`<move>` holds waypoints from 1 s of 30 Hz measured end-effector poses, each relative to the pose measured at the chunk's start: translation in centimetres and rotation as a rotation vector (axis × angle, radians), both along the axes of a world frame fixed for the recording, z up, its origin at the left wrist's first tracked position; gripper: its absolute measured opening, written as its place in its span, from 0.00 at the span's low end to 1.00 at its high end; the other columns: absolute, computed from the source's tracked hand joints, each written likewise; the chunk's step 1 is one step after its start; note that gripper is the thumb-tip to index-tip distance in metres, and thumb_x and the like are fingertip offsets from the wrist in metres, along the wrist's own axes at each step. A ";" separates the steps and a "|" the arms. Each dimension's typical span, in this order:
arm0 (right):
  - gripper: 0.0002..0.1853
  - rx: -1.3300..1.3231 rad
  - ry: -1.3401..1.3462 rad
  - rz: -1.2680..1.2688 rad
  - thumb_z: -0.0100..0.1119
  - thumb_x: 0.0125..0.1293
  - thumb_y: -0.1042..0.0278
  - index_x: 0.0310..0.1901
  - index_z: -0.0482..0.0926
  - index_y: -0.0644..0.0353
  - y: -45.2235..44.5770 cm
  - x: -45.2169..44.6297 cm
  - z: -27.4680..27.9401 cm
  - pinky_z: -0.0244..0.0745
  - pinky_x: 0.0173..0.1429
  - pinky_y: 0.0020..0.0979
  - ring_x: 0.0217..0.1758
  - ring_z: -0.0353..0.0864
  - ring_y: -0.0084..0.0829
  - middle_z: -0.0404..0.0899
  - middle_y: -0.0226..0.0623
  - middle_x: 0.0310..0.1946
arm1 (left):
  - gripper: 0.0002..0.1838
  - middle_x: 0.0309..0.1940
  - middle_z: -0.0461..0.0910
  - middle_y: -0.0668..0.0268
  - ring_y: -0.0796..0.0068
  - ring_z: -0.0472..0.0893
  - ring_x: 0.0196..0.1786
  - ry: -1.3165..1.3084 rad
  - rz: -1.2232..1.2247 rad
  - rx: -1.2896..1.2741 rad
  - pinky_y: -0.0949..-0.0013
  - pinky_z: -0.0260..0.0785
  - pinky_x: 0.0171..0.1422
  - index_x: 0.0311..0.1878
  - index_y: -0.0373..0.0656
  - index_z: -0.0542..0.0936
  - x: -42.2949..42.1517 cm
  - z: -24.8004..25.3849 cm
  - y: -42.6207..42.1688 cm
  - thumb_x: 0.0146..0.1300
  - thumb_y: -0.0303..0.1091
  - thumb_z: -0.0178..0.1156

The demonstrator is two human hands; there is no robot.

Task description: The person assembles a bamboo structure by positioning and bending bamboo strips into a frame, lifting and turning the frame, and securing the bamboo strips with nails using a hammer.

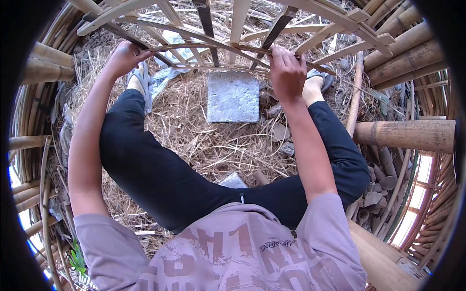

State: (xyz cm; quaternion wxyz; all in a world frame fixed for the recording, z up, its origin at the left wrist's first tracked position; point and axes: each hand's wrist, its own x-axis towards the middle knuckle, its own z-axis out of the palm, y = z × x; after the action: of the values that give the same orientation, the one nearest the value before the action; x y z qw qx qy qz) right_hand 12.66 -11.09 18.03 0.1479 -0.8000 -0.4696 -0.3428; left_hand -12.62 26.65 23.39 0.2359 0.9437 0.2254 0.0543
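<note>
Both hands, left (127,58) and right (287,70), look nearly closed on the bowed bamboo strip (252,48), across the bamboo lattice (238,24) above the straw (182,131). Risk: overbending cracks it; slipping fingers let it spring.

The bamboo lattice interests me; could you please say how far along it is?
Pale and dark strips already cross in the open lattice, so its basic layout looks done. In hand is a thin brown strip, held by the left hand and the right hand. Seating that strip is probably left, and perhaps evening the strip ends, which jut out unevenly at the upper right.
</note>
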 end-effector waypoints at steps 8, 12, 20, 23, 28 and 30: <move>0.16 0.025 0.006 0.050 0.63 0.68 0.65 0.56 0.85 0.53 -0.1 -0.7 0.2 0.70 0.68 0.58 0.62 0.83 0.28 0.87 0.30 0.54 | 0.22 0.31 0.86 0.59 0.70 0.83 0.26 0.110 0.069 0.074 0.64 0.75 0.36 0.49 0.40 0.88 -0.2 0.7 -0.4 0.67 0.52 0.68; 0.19 0.013 0.039 0.037 0.64 0.66 0.64 0.58 0.85 0.53 -0.3 -0.6 0.0 0.67 0.70 0.59 0.65 0.81 0.28 0.85 0.30 0.57 | 0.20 0.35 0.87 0.58 0.70 0.84 0.29 0.092 0.024 0.053 0.64 0.76 0.37 0.51 0.41 0.87 0.0 1.2 -1.0 0.68 0.48 0.67; 0.20 0.040 0.059 0.057 0.64 0.66 0.63 0.59 0.84 0.52 -0.4 -0.2 -0.6 0.62 0.73 0.58 0.64 0.81 0.28 0.85 0.30 0.57 | 0.19 0.40 0.88 0.57 0.68 0.85 0.37 0.069 0.023 -0.035 0.64 0.79 0.39 0.54 0.43 0.87 0.1 1.1 -1.2 0.68 0.45 0.67; 0.20 0.046 0.066 0.057 0.64 0.66 0.63 0.59 0.84 0.52 -0.4 -0.2 -0.6 0.61 0.74 0.57 0.64 0.81 0.28 0.85 0.30 0.57 | 0.19 0.41 0.88 0.57 0.68 0.86 0.37 0.077 0.048 -0.037 0.64 0.80 0.39 0.54 0.43 0.87 0.4 1.3 -1.7 0.68 0.46 0.67; 0.21 0.060 0.082 0.064 0.64 0.65 0.63 0.60 0.84 0.52 -0.3 -0.2 -0.9 0.59 0.74 0.57 0.63 0.81 0.29 0.85 0.30 0.57 | 0.20 0.42 0.88 0.56 0.67 0.86 0.38 0.114 0.052 -0.069 0.64 0.80 0.40 0.54 0.42 0.87 0.5 1.2 -1.3 0.68 0.47 0.68; 0.21 0.061 0.089 0.066 0.65 0.65 0.63 0.60 0.84 0.52 -0.3 -0.1 -0.9 0.59 0.74 0.57 0.63 0.81 0.29 0.85 0.30 0.57 | 0.20 0.43 0.87 0.55 0.67 0.86 0.38 0.112 0.019 -0.103 0.64 0.80 0.40 0.54 0.42 0.87 0.5 0.7 -0.5 0.68 0.46 0.67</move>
State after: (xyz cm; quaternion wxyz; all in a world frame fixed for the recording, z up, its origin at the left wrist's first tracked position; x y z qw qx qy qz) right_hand 12.53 -11.42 17.16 0.2043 -0.7936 -0.4780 -0.3163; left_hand -12.11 26.19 24.06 0.2707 0.9296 0.2498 -0.0081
